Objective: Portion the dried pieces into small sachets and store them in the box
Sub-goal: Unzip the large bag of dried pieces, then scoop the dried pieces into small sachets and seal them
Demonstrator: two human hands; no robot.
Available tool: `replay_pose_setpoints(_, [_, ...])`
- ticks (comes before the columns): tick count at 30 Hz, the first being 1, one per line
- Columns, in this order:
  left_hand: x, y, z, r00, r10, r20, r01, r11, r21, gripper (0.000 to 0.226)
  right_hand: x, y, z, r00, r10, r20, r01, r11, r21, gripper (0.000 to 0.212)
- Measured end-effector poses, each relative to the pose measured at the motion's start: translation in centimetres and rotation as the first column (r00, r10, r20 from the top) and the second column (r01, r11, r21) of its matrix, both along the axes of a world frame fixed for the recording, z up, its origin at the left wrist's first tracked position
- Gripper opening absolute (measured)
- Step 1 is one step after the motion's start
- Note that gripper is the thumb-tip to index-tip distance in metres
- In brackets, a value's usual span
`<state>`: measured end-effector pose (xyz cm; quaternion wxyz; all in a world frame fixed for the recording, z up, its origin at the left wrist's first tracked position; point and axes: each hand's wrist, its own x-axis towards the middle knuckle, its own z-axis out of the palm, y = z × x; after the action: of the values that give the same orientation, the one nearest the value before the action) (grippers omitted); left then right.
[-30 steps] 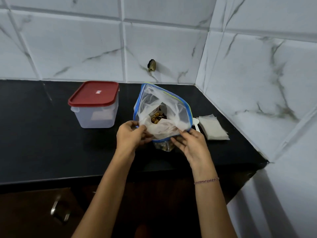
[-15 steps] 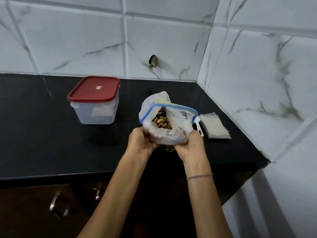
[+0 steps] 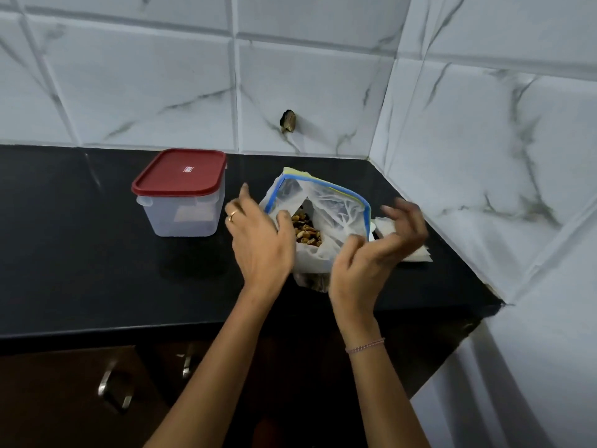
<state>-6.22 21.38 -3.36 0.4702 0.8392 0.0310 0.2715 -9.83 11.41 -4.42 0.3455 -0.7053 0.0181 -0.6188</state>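
The step in hand looks to be getting the bag point(image 3: 336, 208) to stand open by itself, so the dried pieces point(image 3: 305, 232) can be taken out in portions. To do it well, I judge the rolled-down rim should sit even all round and the base flat on the dark, smooth desk point(image 3: 80, 253), since film this thin slumps shut if one side rides higher. The left hand point(image 3: 261, 244) is spread loose at the bag's near-left edge, fingers straight and apart. The right hand point(image 3: 371, 257) hovers at the near-right edge, fingers loosely curled round nothing. Both thumbs are close to the folded rim, but blur hides whether they touch it. The bag is clear, crinkled plastic with a blue and yellow zip strip point(image 3: 366, 218) arching stiffly over its mouth. The pieces inside are small, brown and irregular, and look hard and dry. Flat white sachets point(image 3: 416, 253) lie stacked just beyond the right hand, partly hidden by it. The box point(image 3: 184, 218), a squarish frosted tub with rounded corners, stands left of the bag with its glossy red lid point(image 3: 181, 171) on, so it needs opening before anything goes in.
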Motion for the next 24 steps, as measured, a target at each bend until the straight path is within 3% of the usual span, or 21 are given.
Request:
replay_pose_setpoints(3, [1.8,-0.9,1.2,0.996,-0.039,0.076,0.041,0.999,-0.016,0.049,1.0,1.3,1.0,0.994,-0.046,-0.1,0.006,0.93,-0.367,0.044])
replay_pose_setpoints(6, [3.4,-0.9,2.1,0.995,-0.097,0.033,0.098,0.995,-0.022,0.032,4.0,0.7,1.8,0.939,-0.145,-0.312,-0.006,0.9,-0.435,0.047])
replay_pose_setpoints(8, [4.5,-0.4,2.3,0.98,-0.191,-0.047,0.18,0.968,-0.176,0.031,5.5,-0.3,2.2,0.895,-0.006,-0.447,-0.162,0.928,-0.336,0.051])
replay_pose_setpoints(10, [5.5,-0.1,2.6,0.93,-0.358,-0.082,0.29,0.853,-0.434,0.028,6.2,-1.4,2.9,0.824,0.193,-0.533,-0.337,0.923,-0.187,0.053])
replay_pose_setpoints(13, [6.5,0.2,3.2,0.849,-0.515,-0.12,0.332,0.696,-0.637,0.013,7.4,-2.4,3.5,0.718,0.245,-0.652,-0.363,0.93,-0.05,0.049])
replay_pose_setpoints(15, [7.2,0.5,3.4,0.799,-0.575,-0.176,0.29,0.625,-0.725,0.01,8.4,-2.9,3.4,0.644,0.374,-0.667,-0.373,0.915,0.154,0.045])
replay_pose_setpoints(18, [7.6,1.1,3.5,0.665,-0.686,-0.294,0.258,0.581,-0.772,0.016,9.6,-3.3,2.9,0.462,0.693,-0.553,-0.327,0.713,0.621,0.03])
replay_pose_setpoints(20, [7.9,1.4,3.5,0.643,-0.701,-0.308,0.223,0.556,-0.801,0.035,10.1,-3.5,3.1,0.394,0.811,-0.433,-0.248,0.548,0.799,0.03])
replay_pose_setpoints(22, [8.6,1.7,3.1,0.661,-0.688,-0.3,0.14,0.506,-0.851,0.041,10.4,-3.9,3.4,0.397,0.881,-0.259,-0.218,0.365,0.905,0.025])
replay_pose_setpoints(24, [8.8,2.1,3.1,0.639,-0.728,-0.249,0.109,0.407,-0.907,0.022,10.7,-4.9,3.4,0.42,0.9,-0.113,-0.183,0.206,0.961,0.023])
